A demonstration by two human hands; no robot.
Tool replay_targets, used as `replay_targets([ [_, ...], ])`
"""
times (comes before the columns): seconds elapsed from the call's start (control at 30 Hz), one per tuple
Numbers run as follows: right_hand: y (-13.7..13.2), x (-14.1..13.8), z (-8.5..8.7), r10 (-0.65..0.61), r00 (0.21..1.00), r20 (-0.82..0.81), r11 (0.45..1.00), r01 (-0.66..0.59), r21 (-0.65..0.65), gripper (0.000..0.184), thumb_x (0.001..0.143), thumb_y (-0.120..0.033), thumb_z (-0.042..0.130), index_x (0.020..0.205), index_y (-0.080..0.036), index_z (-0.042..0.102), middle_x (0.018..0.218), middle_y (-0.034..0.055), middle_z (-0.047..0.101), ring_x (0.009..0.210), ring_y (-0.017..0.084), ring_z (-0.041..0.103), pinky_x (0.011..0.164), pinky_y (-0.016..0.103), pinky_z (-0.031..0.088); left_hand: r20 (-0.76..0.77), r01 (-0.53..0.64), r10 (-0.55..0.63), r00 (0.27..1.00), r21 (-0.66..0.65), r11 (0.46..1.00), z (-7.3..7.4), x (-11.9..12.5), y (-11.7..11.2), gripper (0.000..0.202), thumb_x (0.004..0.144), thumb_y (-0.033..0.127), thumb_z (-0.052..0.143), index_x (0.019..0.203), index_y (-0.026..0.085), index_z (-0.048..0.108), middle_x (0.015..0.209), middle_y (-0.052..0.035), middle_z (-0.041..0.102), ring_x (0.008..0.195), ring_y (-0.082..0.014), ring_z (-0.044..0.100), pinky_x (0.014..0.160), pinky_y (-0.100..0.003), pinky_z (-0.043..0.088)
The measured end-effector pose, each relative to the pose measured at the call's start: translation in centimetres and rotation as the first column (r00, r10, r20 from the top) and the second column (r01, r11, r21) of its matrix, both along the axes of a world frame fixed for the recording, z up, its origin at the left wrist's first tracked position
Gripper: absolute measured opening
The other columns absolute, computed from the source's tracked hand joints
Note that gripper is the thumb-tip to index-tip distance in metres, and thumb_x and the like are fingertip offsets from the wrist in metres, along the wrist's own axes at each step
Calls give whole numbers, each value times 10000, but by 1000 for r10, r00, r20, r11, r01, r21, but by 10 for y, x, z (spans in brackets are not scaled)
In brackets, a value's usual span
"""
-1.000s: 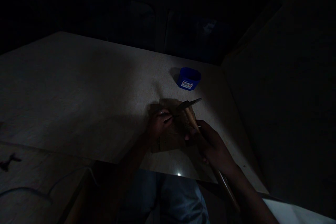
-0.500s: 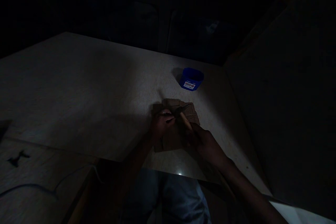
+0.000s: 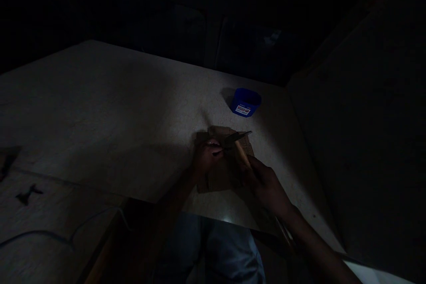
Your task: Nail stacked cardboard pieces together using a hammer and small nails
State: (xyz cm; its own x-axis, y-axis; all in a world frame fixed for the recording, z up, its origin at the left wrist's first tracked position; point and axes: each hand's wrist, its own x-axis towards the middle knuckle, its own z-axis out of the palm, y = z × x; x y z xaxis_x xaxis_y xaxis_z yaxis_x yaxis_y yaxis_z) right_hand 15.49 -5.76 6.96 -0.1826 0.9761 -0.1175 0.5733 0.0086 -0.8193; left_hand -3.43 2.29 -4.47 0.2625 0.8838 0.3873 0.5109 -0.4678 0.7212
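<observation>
My right hand [image 3: 264, 182] is wrapped round the wooden handle of a hammer [image 3: 242, 152]. Its dark metal head is raised over a folded piece of brown cardboard [image 3: 218, 178] lying on the table. At the cardboard's left side, my left hand [image 3: 207, 157] has thumb and fingers pinched together just left of the hammer head. Whatever sits in that pinch is too dark and small to make out. Some pattern or print shows on the cardboard's right part, partly behind the hammer.
A blue plastic tub [image 3: 246, 103] with a white label stands beyond the cardboard. On the left, a small dark object [image 3: 29, 194] and a cable [image 3: 40, 232] lie on the pale table [image 3: 133, 97]. A dark panel [image 3: 359, 151] rises along the right side. The light is very dim.
The hammer head has lifted off the cardboard and tilted, showing more of its metal. My left hand keeps its pinch in about the same place. The whole view has shifted slightly.
</observation>
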Motion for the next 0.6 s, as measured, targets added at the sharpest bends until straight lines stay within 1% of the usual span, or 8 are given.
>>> replay_targets([
  [0.07, 1, 0, -1, 28, 1000, -1, 999, -28, -24, 452, 971, -440, 470, 1254, -152, 674, 945, 75, 762, 743, 214, 683, 654, 290, 504, 5, 7, -7, 1000, -6, 1000, 1, 0, 0, 146, 827, 144, 676, 749, 207, 782, 891, -50, 717, 833, -163, 661, 717, -276, 536],
  [0.17, 1, 1, 2, 48, 998, -36, 998, -50, -46, 430, 971, -441, 479, 1214, -153, 686, 830, 48, 740, 707, 205, 667, 625, 279, 492, 0, -4, 4, 1000, -8, 1000, 3, 0, 0, 165, 823, 137, 675, 716, 216, 775, 846, -37, 711, 802, -156, 657, 717, -278, 539],
  [0.23, 0, 2, 8, 7, 998, -69, 1000, -8, -23, 421, 971, -459, 484, 1191, -161, 683, 758, 27, 710, 678, 195, 649, 611, 272, 484, -3, -14, 14, 1000, 0, 1000, 6, 0, -1, 160, 823, 142, 677, 732, 224, 780, 844, -34, 717, 811, -158, 662, 745, -290, 547],
  [0.37, -3, 5, 14, -80, 991, -111, 997, 81, 10, 405, 968, -486, 496, 1171, -180, 668, 719, 9, 670, 674, 190, 627, 608, 270, 481, 26, -34, 34, 999, -2, 999, 8, 1, -2, 120, 828, 169, 688, 797, 223, 790, 879, -40, 728, 828, -162, 675, 770, -301, 560],
  [0.43, -5, 5, 12, -104, 986, -132, 995, 105, -5, 391, 961, -497, 501, 1142, -193, 667, 721, 7, 659, 663, 191, 620, 588, 269, 478, 45, -51, 52, 998, -6, 999, 7, 1, -1, 96, 823, 179, 701, 810, 219, 787, 881, -39, 726, 812, -158, 676, 767, -300, 561],
  [0.5, -7, 4, 6, -150, 977, -150, 989, 147, -29, 378, 955, -513, 500, 1100, -205, 665, 715, 5, 645, 637, 189, 607, 554, 268, 467, 53, -58, 59, 997, -5, 998, 6, 0, -1, 79, 824, 188, 707, 813, 214, 781, 868, -40, 722, 798, -158, 677, 761, -301, 561],
  [0.6, -12, 0, -2, -216, 959, -186, 976, 214, -31, 353, 945, -523, 511, 1028, -208, 647, 687, -8, 602, 610, 176, 576, 527, 259, 444, 59, -52, 52, 997, -6, 999, 6, 0, -1, 68, 832, 202, 704, 831, 203, 773, 870, -45, 720, 812, -163, 685, 772, -306, 562],
])
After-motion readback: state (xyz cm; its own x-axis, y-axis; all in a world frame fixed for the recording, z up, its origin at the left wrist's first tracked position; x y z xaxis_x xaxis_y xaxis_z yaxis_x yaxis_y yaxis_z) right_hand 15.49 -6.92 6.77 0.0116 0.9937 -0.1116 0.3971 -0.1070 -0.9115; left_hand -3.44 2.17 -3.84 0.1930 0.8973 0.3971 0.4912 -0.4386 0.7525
